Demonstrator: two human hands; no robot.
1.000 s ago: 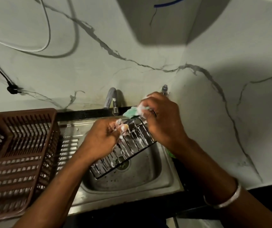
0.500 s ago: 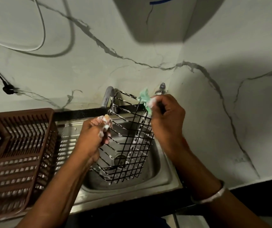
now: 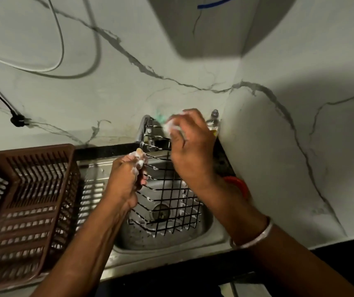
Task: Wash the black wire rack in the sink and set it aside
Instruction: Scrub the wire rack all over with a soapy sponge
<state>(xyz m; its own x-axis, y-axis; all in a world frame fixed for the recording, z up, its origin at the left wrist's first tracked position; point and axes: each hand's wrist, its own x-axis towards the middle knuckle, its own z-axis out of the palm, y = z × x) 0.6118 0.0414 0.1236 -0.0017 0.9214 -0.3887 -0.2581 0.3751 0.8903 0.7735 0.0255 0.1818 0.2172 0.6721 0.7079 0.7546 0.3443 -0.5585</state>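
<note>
A brown slatted basket (image 3: pixel 28 200) sits left of the sink (image 3: pixel 215 234). The tap (image 3: pixel 141 128) rises behind, partly hidden by the rack. A small bottle (image 3: pixel 214 122) stands in the corner, and something red (image 3: pixel 239 186) lies behind the right wrist. The black wire rack (image 3: pixel 171 202) stands tilted over the basin, its lower edge down in the sink and its grid dotted with white foam. The soapy left hand (image 3: pixel 126 179) grips its left edge with curled fingers. The right hand (image 3: pixel 191 151) pinches a blurred green scrubber (image 3: pixel 160 117) at the rack's top edge.
</note>
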